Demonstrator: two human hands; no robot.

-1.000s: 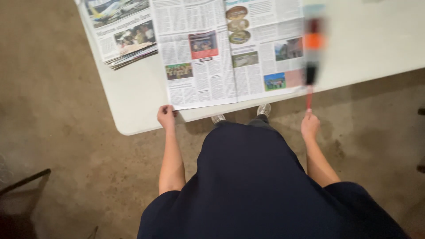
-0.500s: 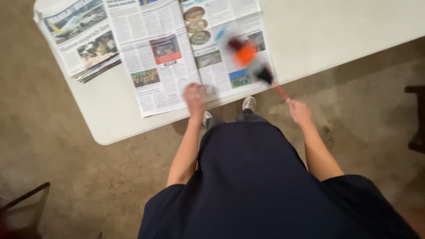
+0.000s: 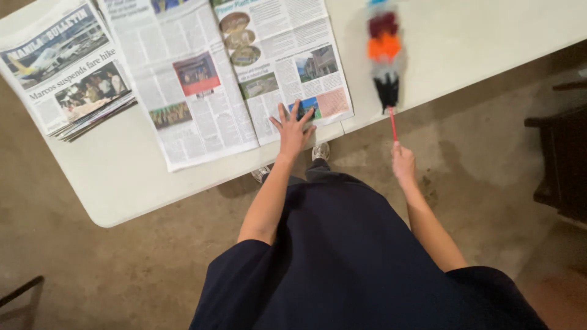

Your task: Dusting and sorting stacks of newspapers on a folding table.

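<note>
Flat, fingers spread, left hand [image 3: 293, 129] presses the newspaper [image 3: 278, 61]; right hand [image 3: 403, 162] grips the duster [image 3: 385, 55].

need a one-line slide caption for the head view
Left hand flat on an open newspaper on a white table; right hand holds a multicoloured feather duster over the tabletop.

Dim warm light, slight motion blur
</note>
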